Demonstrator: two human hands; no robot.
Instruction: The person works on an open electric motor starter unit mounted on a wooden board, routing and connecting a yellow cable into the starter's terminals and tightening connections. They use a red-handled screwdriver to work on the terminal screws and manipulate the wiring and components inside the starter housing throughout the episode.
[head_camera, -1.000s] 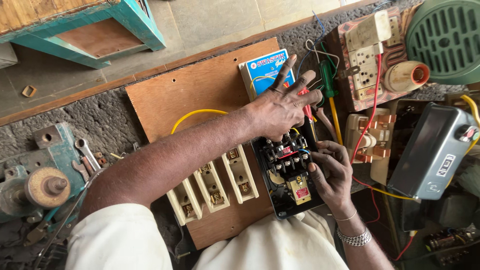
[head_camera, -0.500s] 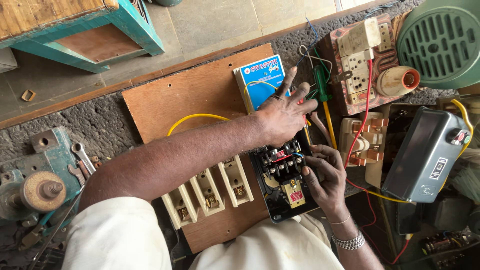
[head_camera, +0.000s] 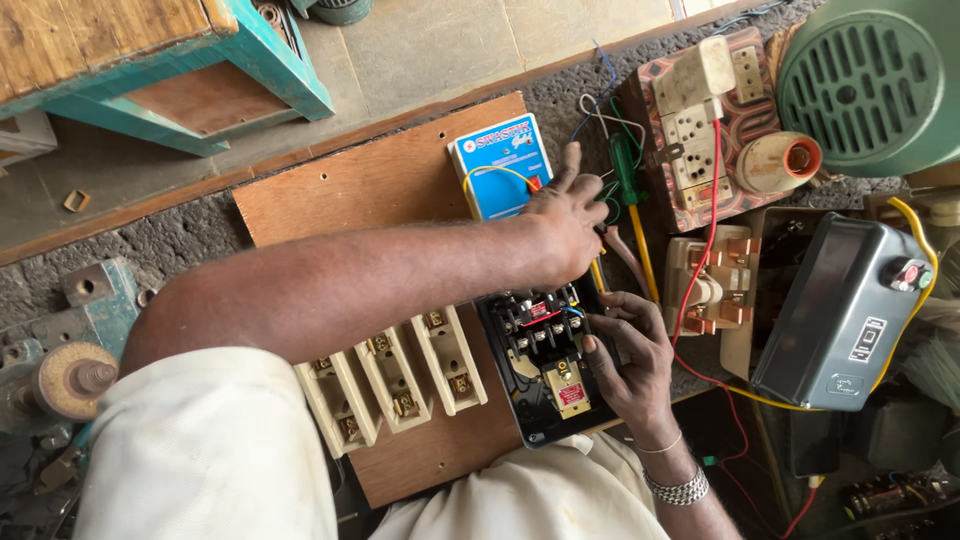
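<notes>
1. Right hand (head_camera: 628, 362), nearest the viewer: it cups the right edge of the black starter unit (head_camera: 545, 365), fingers curled together against the casing, thumb lying on its face. The unit lies on the plywood board (head_camera: 345, 190) on the rough stone surface (head_camera: 130, 245), just right of three cream fuse carriers (head_camera: 392, 378).
2. Left hand (head_camera: 568, 222): the forearm crosses the board and the hand sits over the unit's top terminal row. Its fingers are bunched around the handle of a yellow-shafted screwdriver (head_camera: 598, 275), index finger pointing outward; the tip is hidden, so seating on a screw cannot be told.
3. Technique, as a judgement: the right hand should pin the casing flat while the tool is kept square to the terminal, so that the tip does not skid onto neighbouring contacts or nick the red wire (head_camera: 700, 260) close by.
4. Farther off: a blue rectangular box (head_camera: 490, 160) with a yellow wire (head_camera: 492, 172) looped across it, a patterned switchboard (head_camera: 700, 120), a grey metal enclosure (head_camera: 835, 310), and a green motor housing (head_camera: 870, 85) at the far right.
5. Change from the frame half a second earlier: the left hand has closed, its spread fingers now gathered, and it sits slightly farther from the blue box. The right hand keeps its hold on the unit, which has not shifted on the board.
</notes>
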